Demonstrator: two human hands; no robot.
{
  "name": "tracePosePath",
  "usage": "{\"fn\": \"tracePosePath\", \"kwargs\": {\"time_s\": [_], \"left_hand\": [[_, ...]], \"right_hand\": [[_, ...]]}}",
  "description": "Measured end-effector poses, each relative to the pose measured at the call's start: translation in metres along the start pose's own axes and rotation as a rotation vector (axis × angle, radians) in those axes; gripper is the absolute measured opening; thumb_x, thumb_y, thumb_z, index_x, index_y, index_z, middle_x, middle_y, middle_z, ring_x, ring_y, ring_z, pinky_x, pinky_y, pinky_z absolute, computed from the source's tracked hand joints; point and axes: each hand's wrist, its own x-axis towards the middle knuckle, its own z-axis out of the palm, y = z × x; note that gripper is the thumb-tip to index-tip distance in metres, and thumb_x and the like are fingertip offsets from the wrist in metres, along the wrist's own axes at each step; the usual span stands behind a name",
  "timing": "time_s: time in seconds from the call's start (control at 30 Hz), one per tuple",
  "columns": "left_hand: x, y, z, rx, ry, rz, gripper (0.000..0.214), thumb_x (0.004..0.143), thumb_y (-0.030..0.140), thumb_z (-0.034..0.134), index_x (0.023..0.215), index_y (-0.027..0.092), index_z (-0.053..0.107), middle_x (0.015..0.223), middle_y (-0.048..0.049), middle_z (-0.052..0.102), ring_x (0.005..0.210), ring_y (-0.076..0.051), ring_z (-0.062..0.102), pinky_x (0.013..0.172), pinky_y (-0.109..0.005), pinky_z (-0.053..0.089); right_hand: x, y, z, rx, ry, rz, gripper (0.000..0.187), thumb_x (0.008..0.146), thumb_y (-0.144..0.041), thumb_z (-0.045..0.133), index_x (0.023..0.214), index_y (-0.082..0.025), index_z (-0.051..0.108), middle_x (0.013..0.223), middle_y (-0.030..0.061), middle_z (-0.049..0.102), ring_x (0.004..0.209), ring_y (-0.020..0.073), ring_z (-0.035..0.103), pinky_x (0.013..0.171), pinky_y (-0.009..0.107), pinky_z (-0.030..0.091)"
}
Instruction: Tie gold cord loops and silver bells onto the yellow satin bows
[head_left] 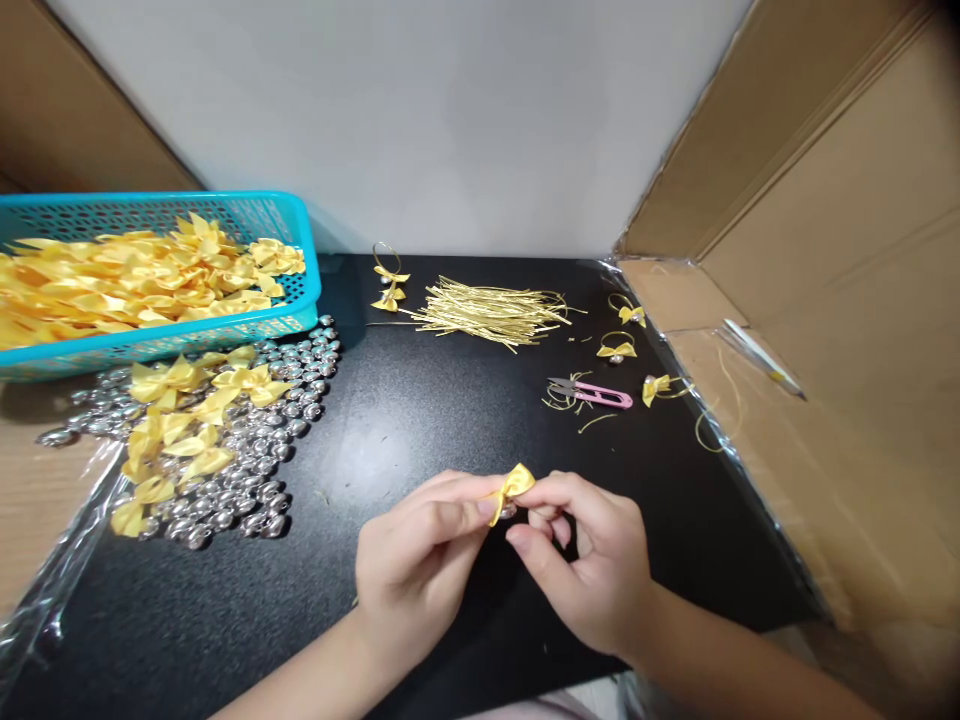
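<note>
My left hand (427, 545) pinches a yellow ribbon bow (516, 483) between thumb and fingers, low in the middle of the view. Just under the bow shows a small silver bead (508, 511), partly covered by fingers. On the bow's right side is the index finger of my right hand (592, 560). Its other fingers curl beneath, and its thumb stands a little apart. Whether a cord passes through the bow cannot be seen.
A turquoise basket (311, 270) of yellow bows stands left, with silver beads (247, 490) and loose bows (169, 380) before it. Gold cords (495, 312) lie at the back. Pink thread snips (604, 395) and finished bow loops (617, 350) lie right, near a cardboard wall (847, 200).
</note>
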Motion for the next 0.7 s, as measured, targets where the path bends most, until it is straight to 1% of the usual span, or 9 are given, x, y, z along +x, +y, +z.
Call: {"fn": "tracePosePath", "kwargs": {"time_s": [0.1,0.2,0.3,0.47,0.53,0.7], "left_hand": [[0.0001,-0.0001,-0.0001,0.002,0.042,-0.033,0.026,0.080,-0.003,0.062,0.092,0.020,0.068,0.091,-0.0044,0.079,0.080,-0.018,0.075,0.071,-0.029,0.062],[-0.0011,-0.0011,-0.0009,0.004,0.066,-0.052,0.029,0.078,-0.006,0.063,0.091,0.019,0.069,0.093,-0.0034,0.078,0.081,-0.016,0.075,0.074,-0.027,0.061],[-0.0021,-0.0021,-0.0019,0.004,0.053,-0.049,0.031,0.076,-0.008,0.063,0.092,0.018,0.068,0.094,-0.0033,0.078,0.083,-0.016,0.074,0.075,-0.026,0.061],[-0.0025,-0.0028,-0.0013,-0.004,0.004,-0.030,0.033,0.075,-0.010,0.062,0.094,0.017,0.068,0.096,-0.0050,0.078,0.084,-0.017,0.074,0.075,-0.028,0.061],[-0.0027,-0.0029,-0.0001,-0.005,-0.003,-0.021,0.033,0.075,-0.010,0.061,0.094,0.017,0.067,0.095,-0.0055,0.078,0.083,-0.017,0.074,0.075,-0.028,0.061],[-0.0029,-0.0022,0.0031,0.016,0.007,0.012,0.031,0.075,-0.011,0.062,0.092,0.014,0.066,0.092,-0.0061,0.077,0.080,-0.014,0.072,0.076,-0.026,0.060]], "right_hand": [[0.0008,0.0007,-0.0027,0.025,-0.032,-0.015,0.011,0.079,-0.014,0.057,0.088,-0.018,0.061,0.059,-0.0037,0.055,0.050,0.0091,0.050,0.051,0.021,0.045],[0.0027,0.0020,-0.0053,0.008,-0.052,-0.044,0.010,0.079,-0.011,0.050,0.076,-0.018,0.056,0.060,-0.0015,0.054,0.054,0.0110,0.051,0.054,0.023,0.044],[0.0042,0.0044,-0.0057,-0.006,-0.095,-0.083,0.020,0.081,-0.008,0.044,0.064,-0.019,0.047,0.055,-0.0024,0.047,0.051,0.0105,0.046,0.053,0.024,0.038],[0.0044,0.0082,-0.0029,-0.028,-0.103,-0.111,0.026,0.078,-0.006,0.044,0.059,-0.021,0.035,0.052,-0.0058,0.030,0.046,0.0085,0.032,0.047,0.023,0.028],[0.0037,0.0084,-0.0014,-0.052,-0.084,-0.131,0.027,0.076,-0.004,0.044,0.058,-0.021,0.032,0.052,-0.0058,0.028,0.046,0.0085,0.030,0.047,0.024,0.027],[0.0006,0.0069,0.0026,-0.093,-0.044,-0.185,0.027,0.074,-0.005,0.043,0.058,-0.022,0.031,0.051,-0.0053,0.031,0.047,0.0094,0.031,0.047,0.025,0.029]]}}
